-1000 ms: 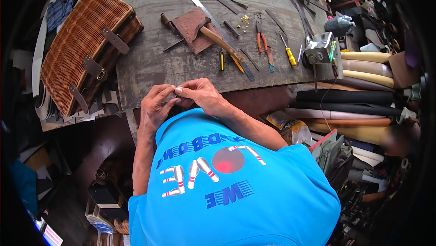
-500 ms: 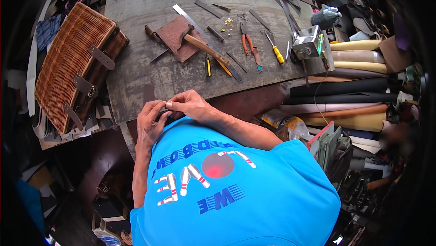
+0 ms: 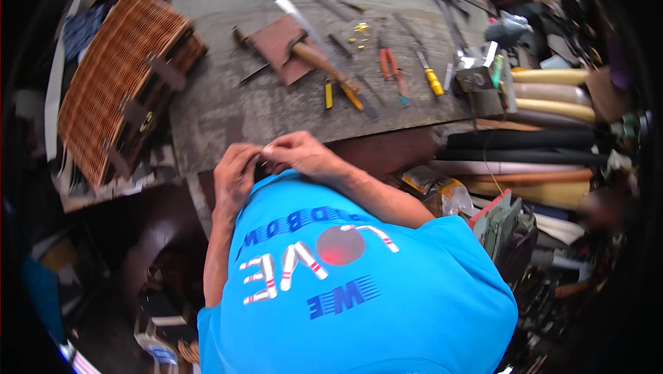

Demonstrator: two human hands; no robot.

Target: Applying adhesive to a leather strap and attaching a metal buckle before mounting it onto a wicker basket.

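Observation:
At the near edge of the workbench, in front of my blue shirt, my two hands meet. My left hand (image 3: 235, 174) has its fingers curled and pressed together. Against its fingertips, my right hand (image 3: 301, 155) pinches with thumb and forefinger. Something small and dark shows between them, too blurred and covered to name. Beyond the hands, a wooden-handled hammer (image 3: 323, 64) rests across a reddish-brown slab (image 3: 271, 44). A yellow cutter (image 3: 329, 96) lies beside the hammer's handle.
The workbench (image 3: 276, 113) also carries a metal ruler (image 3: 293, 12), small gold-coloured pieces (image 3: 360, 29), red-handled pliers (image 3: 388, 63), a yellow screwdriver (image 3: 433, 82) and a metal block (image 3: 476, 78). A wicker basket (image 3: 124, 77) stands left. Material rolls (image 3: 552, 77) are stacked right.
The view has shifted, so the bench and tools sit slightly higher and further right in the picture. My hands stay together, with the fingers slightly rearranged.

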